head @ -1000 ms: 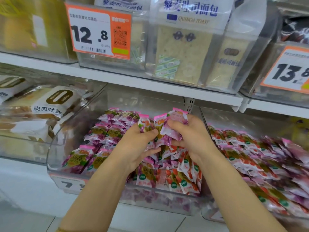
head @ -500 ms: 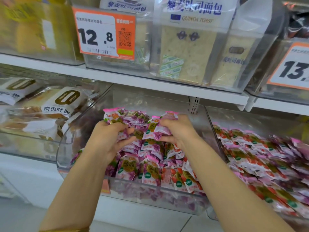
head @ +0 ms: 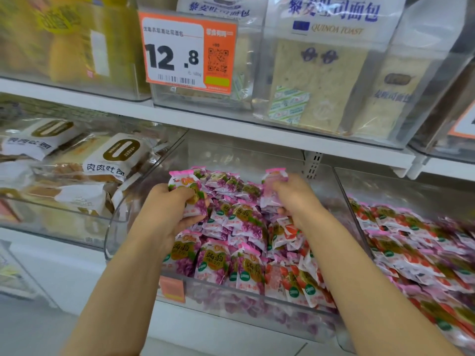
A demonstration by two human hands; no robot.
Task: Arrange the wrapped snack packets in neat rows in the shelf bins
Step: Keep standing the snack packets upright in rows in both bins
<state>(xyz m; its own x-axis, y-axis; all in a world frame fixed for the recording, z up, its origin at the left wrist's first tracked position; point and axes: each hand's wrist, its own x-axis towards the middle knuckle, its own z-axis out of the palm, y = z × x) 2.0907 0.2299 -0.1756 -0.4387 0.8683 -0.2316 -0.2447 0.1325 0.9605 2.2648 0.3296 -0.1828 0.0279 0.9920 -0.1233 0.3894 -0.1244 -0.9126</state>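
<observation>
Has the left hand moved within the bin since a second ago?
Yes. The left hand has moved left, toward the left wall of the clear bin and away from the right hand, gripping a purple packet.

Upper shelf (head: 231, 124): white board across the middle of the frame, slotted bracket strip beneath it right of centre.
On upper shelf: clear bin of yellow packs (head: 115, 80) at upper left; just beside it, clear toast bin (head: 185, 100) with orange price tag (head: 190, 51) on its front.
Lower shelf (head: 205, 337): white, along the bottom.
On lower shelf: three clear bins side by side: left bin (head: 51, 227) with bread loaves, centre bin (head: 257, 314) with snack packets (head: 231, 265), right bin (head: 344, 191) with more.
</observation>
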